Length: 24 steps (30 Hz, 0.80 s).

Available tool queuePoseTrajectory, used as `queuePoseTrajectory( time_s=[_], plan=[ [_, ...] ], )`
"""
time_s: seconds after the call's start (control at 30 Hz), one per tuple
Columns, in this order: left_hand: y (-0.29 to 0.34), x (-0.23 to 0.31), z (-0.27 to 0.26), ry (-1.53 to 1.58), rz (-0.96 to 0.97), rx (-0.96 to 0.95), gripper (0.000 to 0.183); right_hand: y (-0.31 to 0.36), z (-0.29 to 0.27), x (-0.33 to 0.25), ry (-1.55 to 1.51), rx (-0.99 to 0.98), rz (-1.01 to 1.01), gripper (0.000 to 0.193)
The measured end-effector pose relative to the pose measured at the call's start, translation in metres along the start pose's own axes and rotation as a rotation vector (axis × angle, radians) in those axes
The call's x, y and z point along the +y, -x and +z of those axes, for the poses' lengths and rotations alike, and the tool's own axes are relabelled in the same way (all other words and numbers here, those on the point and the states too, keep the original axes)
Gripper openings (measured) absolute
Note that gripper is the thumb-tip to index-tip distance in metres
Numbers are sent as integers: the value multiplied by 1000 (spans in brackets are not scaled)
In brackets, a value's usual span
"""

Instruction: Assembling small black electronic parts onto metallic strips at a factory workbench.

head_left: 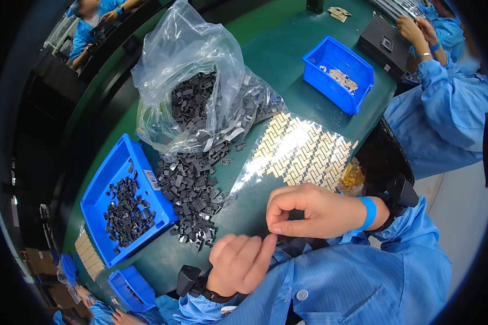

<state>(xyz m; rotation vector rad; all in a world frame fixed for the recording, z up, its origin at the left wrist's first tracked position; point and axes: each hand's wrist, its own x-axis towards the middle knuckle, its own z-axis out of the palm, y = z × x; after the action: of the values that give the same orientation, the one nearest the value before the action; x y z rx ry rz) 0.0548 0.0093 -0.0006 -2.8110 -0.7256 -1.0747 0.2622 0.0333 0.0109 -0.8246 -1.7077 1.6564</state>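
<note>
My left hand (241,264) and my right hand (320,211) meet fingertip to fingertip close to my body. The fingers of both are closed in a pinch. Anything between them is too small or too hidden to make out. Just beyond my left hand lies a loose heap of small black rectangular pieces (188,187). It spills from a see-through plastic bag (192,51) that holds more of them. Past my right hand, a see-through sheet (249,172) carries rows of small beige pieces (309,149) in a slanted pattern.
A blue tray (95,203) of small black parts stands left of the heap, with a smaller blue bin (130,290) nearer. At the far right are a blue bin (358,103) with beige bits and a black box (378,46). Co-workers in blue sit around the green table (276,49).
</note>
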Motion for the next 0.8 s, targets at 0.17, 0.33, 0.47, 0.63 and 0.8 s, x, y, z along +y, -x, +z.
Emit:
queuePoseTrajectory(
  time_s=[0.17, 0.33, 0.47, 0.63, 0.8],
  plan=[
    [-17, -17, 0, -18, -260, -111, 44, -8, -2, 16, 70, 415, -117, 7],
    [-7, -54, 18, -229, -564, -156, 18, -13, -2, 14, 134, 467, -170, 8],
    [-6, -63, 23, -217, -597, -253, 14, -13, -3, 15, 125, 468, -166, 9],
    [-9, -62, 24, -284, -543, -278, 13, -13, -3, 15, 66, 470, -125, 9],
    [-10, -69, 24, -290, -444, -343, 17, -12, -3, 16, 53, 463, -99, 8]
  ],
)
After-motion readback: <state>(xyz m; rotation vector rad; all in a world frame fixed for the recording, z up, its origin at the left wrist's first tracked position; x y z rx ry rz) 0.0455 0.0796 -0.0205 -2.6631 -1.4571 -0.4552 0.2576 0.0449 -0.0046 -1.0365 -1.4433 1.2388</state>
